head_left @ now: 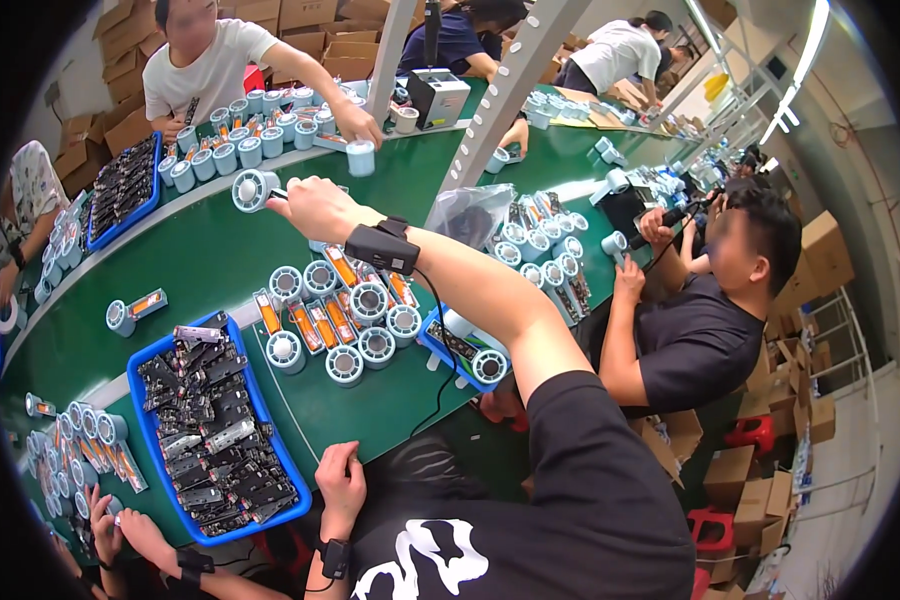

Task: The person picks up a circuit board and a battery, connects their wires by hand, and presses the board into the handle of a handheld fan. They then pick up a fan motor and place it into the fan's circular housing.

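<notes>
My right hand (322, 208) reaches far out over the green work table, its fingers closed around the handle end of a light-blue handheld fan (254, 190). The fan's round grille faces me; the rest of its handle is hidden by my fingers. Below that arm stands a cluster of similar fans (368, 301), several with orange batteries showing in their opened handles. My left hand (341, 482) is at the near table edge, empty, with loosely bent fingers. Right beside it lies a blue tray (148, 425) heaped with black handle parts (210, 440).
A single opened fan (120, 318) lies to the left. Across the table, a person holds a fan (361, 158) near rows of others. A metal post (490, 110) rises behind my forearm. A small blue bin (435, 340) stands under my elbow; a co-worker (715, 320) sits at right.
</notes>
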Demonstrator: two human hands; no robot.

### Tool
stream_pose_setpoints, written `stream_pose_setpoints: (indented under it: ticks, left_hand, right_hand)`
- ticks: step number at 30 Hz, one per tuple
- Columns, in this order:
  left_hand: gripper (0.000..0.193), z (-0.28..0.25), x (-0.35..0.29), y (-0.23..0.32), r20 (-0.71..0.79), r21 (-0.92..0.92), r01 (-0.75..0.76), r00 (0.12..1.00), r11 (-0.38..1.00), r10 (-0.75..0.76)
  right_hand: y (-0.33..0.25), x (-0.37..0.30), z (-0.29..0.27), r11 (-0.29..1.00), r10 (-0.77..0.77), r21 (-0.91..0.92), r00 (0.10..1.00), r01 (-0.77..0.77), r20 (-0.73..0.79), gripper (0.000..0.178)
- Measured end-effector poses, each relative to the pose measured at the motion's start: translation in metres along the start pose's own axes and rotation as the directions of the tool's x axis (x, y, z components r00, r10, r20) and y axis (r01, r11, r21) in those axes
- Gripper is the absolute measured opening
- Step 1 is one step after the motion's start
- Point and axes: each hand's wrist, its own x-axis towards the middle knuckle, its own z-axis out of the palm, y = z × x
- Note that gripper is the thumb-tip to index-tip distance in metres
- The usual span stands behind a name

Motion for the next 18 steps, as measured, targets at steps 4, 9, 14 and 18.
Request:
stream_pose_setpoints:
  ticks: [4, 9, 14, 18]
  left_hand:
    - [0.02, 0.0, -0.001, 0.0, 0.0, 0.014, -0.009, 1.0, 1.0, 0.009]
    - [0.017, -0.001, 0.0, -0.001, 0.008, 0.025, -0.014, 1.0, 1.0, 0.014]
    - [0.018, 0.0, 0.002, 0.002, 0.018, 0.026, -0.009, 1.0, 1.0, 0.009]
    - [0.018, 0.0, 0.003, 0.002, 0.035, 0.025, -0.004, 0.999, 1.0, 0.003]
  right_hand:
    - [0.005, 0.004, 0.006, 1.0, 0.024, -0.01, 1.0, -0.023, 0.005, 0.06]
    - [0.011, 0.012, 0.017, 0.999, 0.037, -0.03, 0.998, -0.035, 0.049, 0.06]
    - [0.019, 0.021, 0.032, 0.999, 0.037, -0.038, 0.992, -0.033, 0.118, 0.058]
    - [0.028, 0.032, 0.047, 0.999, -0.02, -0.044, 0.997, 0.024, 0.079, 0.056]
